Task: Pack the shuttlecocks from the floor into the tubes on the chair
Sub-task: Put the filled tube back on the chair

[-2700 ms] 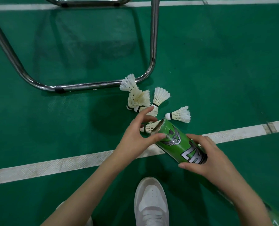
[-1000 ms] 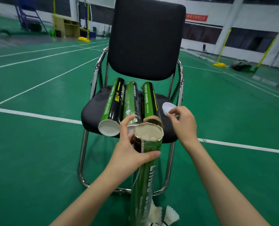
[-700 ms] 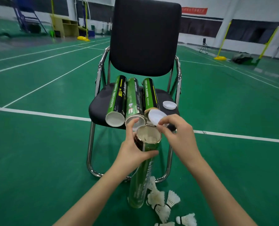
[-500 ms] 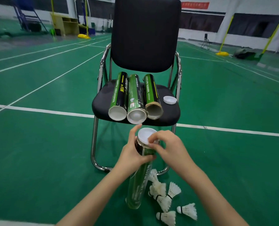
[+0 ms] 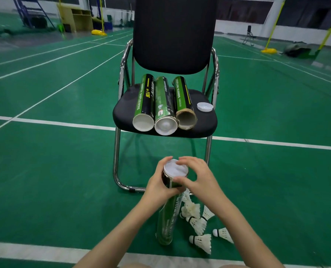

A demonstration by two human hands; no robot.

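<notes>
Between both hands' fingers (image 5: pixel 182 180): capped tube (image 5: pixel 167 215)

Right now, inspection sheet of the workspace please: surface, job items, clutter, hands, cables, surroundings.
Surface: green court floor, white lines.
Job's things: three tubes lying on the chair seat, right one open; upright held tube with white cap; loose shuttlecocks on floor.
Clutter: spare cap on seat.
Grippers: left hand grips held tube; right hand on its cap.
Cables: nothing seen.
Surroundings: yellow net posts, wooden shelf.

Shuttlecocks (image 5: pixel 196 221) on green floor (image 5: pixel 64 171)
</notes>
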